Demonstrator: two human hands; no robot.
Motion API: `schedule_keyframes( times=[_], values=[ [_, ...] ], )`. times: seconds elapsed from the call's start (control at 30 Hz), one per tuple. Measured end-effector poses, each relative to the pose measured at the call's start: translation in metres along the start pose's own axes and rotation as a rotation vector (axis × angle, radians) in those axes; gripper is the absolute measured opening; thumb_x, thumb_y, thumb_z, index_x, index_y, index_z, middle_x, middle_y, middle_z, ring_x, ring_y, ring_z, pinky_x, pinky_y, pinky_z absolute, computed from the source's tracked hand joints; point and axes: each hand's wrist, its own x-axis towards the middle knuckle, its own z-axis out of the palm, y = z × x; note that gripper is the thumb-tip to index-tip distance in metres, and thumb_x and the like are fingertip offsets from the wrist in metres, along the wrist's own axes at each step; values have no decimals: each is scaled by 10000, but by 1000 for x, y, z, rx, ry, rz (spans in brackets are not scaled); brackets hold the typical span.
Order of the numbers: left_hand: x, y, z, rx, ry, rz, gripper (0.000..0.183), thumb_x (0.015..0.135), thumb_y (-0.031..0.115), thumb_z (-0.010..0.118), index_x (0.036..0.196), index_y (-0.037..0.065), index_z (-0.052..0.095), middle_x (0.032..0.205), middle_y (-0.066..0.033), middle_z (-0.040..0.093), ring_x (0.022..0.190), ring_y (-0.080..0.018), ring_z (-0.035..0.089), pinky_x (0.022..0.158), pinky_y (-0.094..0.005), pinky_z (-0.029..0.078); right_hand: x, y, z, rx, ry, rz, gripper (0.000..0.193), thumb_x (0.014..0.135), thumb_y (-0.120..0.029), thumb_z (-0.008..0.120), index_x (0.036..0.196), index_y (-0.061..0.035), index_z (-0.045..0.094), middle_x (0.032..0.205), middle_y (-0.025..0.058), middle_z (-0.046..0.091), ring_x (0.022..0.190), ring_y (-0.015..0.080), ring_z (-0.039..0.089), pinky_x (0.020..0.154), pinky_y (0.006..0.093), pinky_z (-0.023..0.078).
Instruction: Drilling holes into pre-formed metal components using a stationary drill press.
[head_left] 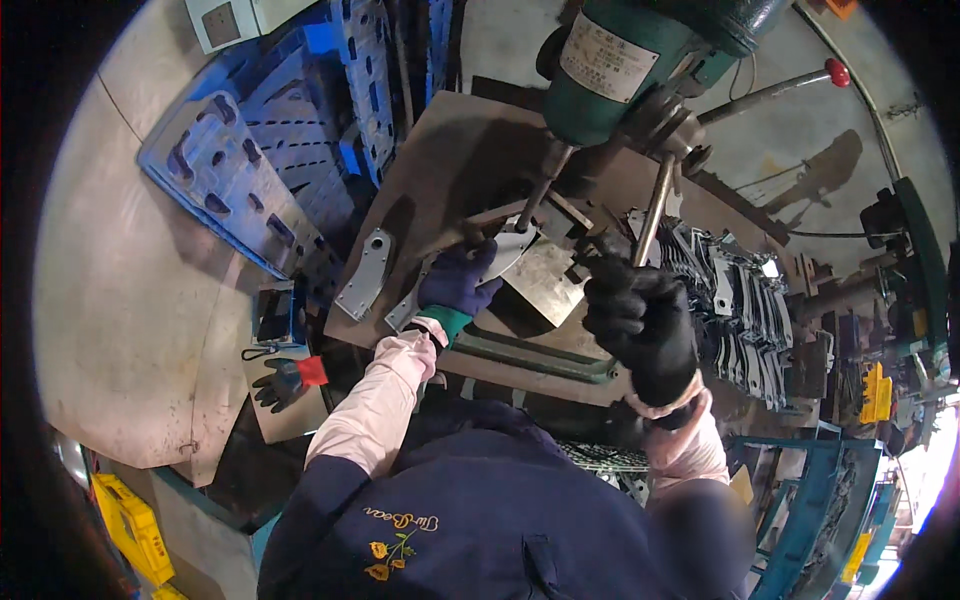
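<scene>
A green drill press (596, 118) stands over a brown work table (430, 170), its spindle (545, 185) pointing down. My left hand (458, 284), in a dark blue glove with a green cuff, is closed on a flat grey metal plate (508, 252) under the spindle. That plate lies beside a square metal block (548, 280); the drill tip's exact contact is too small to tell. My right hand (640, 325), in a black glove, wraps round a feed lever (655, 208) of the press. Another flat metal plate (368, 276) with a hole lies left of my left hand.
Rows of metal plates (725, 290) cover the table's right side. A second lever with a red knob (836, 72) sticks out to the right. Blue plastic pallets (235, 175) stand at the left. A loose glove (280, 385) lies on a board at the lower left.
</scene>
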Motion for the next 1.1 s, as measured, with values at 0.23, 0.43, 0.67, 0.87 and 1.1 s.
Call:
schedule_keyframes(
  times=[0.23,0.43,0.67,0.87,1.1],
  values=[
    [2,-1,-6,45,-162,-40,697,826,442,655,1443,251,394,1205,-207,580,1068,-397,558,899,-486,465,20,10,-36,-246,305,-92,364,991,-324,469,1122,-3,578,632,-10,473,452,67,349,380,215,263],
    [3,0,-7,41,-175,-40,731,838,447,629,1477,248,336,1212,-194,588,1087,-402,545,917,-503,447,36,11,-86,-945,607,-346,327,970,-332,529,957,-24,639,651,28,583,482,78,441,429,232,338],
    [5,-2,-7,43,-212,-67,748,817,413,664,1474,276,334,1178,-181,596,1045,-410,555,850,-506,469,49,-6,-101,-1149,777,-337,105,894,-55,538,857,2,618,755,72,664,606,153,599,515,271,457],
    [6,3,-13,48,-204,-68,747,812,430,663,1470,284,340,1164,-196,597,1050,-404,558,865,-508,471,56,-21,-172,-1178,568,-629,193,946,-204,580,919,-24,646,758,45,655,572,119,573,503,259,447],
    [4,3,-6,104,-224,-86,734,816,451,652,1468,320,341,1182,-179,602,1056,-395,570,880,-498,474,66,-36,-194,-1084,565,-710,104,939,-117,581,947,-22,622,736,35,646,529,116,560,462,255,420]
  ],
)
